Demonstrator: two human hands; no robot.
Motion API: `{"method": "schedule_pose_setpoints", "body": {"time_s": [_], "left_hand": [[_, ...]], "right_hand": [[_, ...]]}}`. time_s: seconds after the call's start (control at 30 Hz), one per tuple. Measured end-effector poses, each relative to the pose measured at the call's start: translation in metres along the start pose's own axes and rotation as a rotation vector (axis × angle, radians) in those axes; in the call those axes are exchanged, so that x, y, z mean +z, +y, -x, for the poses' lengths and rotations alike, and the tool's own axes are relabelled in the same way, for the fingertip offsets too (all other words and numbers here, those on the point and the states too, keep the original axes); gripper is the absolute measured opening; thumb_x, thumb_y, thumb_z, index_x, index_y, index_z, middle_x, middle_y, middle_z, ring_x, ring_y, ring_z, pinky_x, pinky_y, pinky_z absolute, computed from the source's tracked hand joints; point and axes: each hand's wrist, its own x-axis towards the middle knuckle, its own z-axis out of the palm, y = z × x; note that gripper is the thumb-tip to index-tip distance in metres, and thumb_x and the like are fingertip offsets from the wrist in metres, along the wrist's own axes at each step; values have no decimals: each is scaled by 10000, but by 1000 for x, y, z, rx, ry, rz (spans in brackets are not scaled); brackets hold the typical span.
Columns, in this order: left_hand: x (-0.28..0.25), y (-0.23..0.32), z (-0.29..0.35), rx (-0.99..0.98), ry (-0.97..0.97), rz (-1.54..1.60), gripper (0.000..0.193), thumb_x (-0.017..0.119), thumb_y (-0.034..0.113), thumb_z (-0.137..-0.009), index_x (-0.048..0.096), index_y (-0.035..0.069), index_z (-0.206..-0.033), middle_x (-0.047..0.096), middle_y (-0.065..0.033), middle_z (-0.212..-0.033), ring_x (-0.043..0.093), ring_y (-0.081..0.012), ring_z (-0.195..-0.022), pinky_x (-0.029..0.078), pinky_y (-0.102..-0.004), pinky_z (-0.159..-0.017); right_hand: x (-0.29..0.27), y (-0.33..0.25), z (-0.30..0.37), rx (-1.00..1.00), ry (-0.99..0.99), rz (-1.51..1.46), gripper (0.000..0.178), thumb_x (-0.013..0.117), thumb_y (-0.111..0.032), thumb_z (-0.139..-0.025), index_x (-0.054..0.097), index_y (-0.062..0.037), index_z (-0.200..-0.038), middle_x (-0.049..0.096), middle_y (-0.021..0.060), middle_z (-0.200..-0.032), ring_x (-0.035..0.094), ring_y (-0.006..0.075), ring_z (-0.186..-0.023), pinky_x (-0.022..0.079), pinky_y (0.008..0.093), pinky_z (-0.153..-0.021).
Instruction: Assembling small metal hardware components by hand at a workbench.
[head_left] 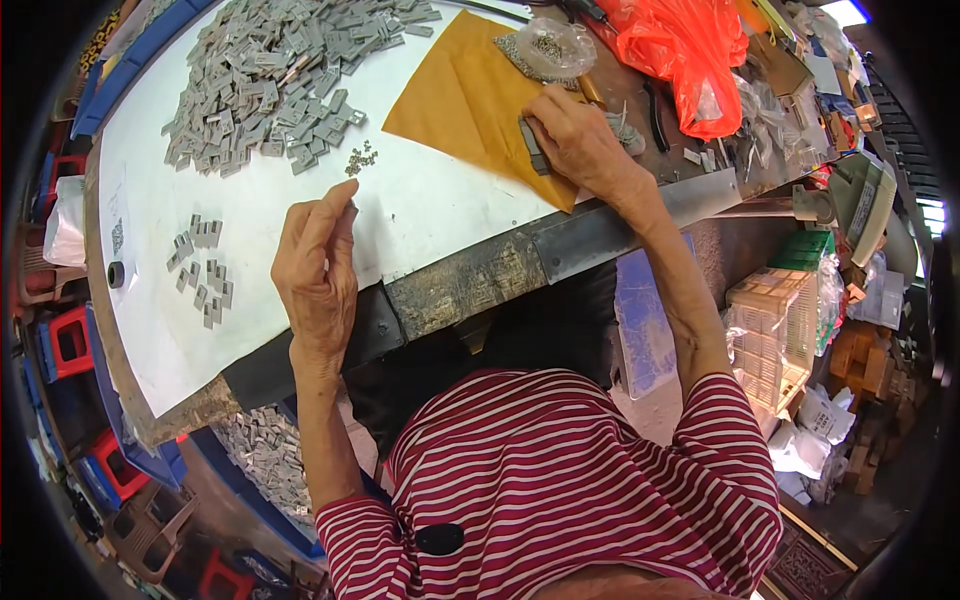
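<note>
My left hand [318, 270] is over the white sheet [420, 215] near the table's front edge. Its thumb and fingertips are pressed together, and whatever they may pinch is too small to make out. Just beyond those fingertips sits a small cluster of tiny metal pieces [361, 157]. My right hand [590, 145] grips a dark grey block [533, 147] at the edge of a brown paper sheet [450, 95]; its fingers partly hide the block. A large heap of grey plastic parts [265, 90] covers the far left, and several similar parts [205, 270] lie apart on the left.
A clear bag of small metal parts [555, 50] rests on the brown paper. Behind it lies a red plastic bag [680, 60], with black-handled pliers [656, 115] nearby. A black ring [116, 274] is at the left. Below the table stand a bin of grey parts [265, 450] and a beige crate [770, 325].
</note>
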Motion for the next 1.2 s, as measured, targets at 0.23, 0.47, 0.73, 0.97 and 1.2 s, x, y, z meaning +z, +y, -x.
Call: {"method": "schedule_pose_setpoints", "body": {"time_s": [0.23,0.47,0.73,0.97,1.2], "left_hand": [[0,-1,7,18,-34,-21,250,572,-58,-800,616,34,-1028,558,-88,-810,548,-167,-680,446,-261,-582],[2,-2,14,32,-44,-42,262,580,-65,-782,612,33,-1024,564,-101,-823,561,-204,-697,458,-280,-594],[5,1,19,21,-49,-7,264,581,-75,-772,612,26,-1014,572,-109,-837,576,-214,-719,464,-281,-605],[11,5,19,-11,-46,55,265,552,-81,-789,596,15,-1032,567,-112,-842,569,-213,-728,461,-271,-615],[14,19,20,-478,-132,534,211,532,56,-869,562,19,-1075,584,-36,-809,486,-63,-639,381,-181,-556]], "right_hand": [[-3,6,-5,-67,-89,15,71,538,-21,-793,506,-23,-856,507,142,-779,556,340,-717,465,383,-592],[-7,3,-9,-101,-145,67,72,534,-25,-790,494,-16,-849,499,143,-762,556,338,-709,468,381,-589],[-4,-2,-6,-155,-124,184,64,481,-9,-740,457,22,-792,493,178,-794,573,319,-707,485,368,-601],[-6,-3,-4,-131,-62,109,83,511,-14,-748,460,11,-808,485,162,-789,569,322,-698,476,381,-597],[-26,-37,-2,458,-55,-687,87,563,-67,-836,549,19,-840,499,3,-638,483,71,-533,365,212,-427]]}}
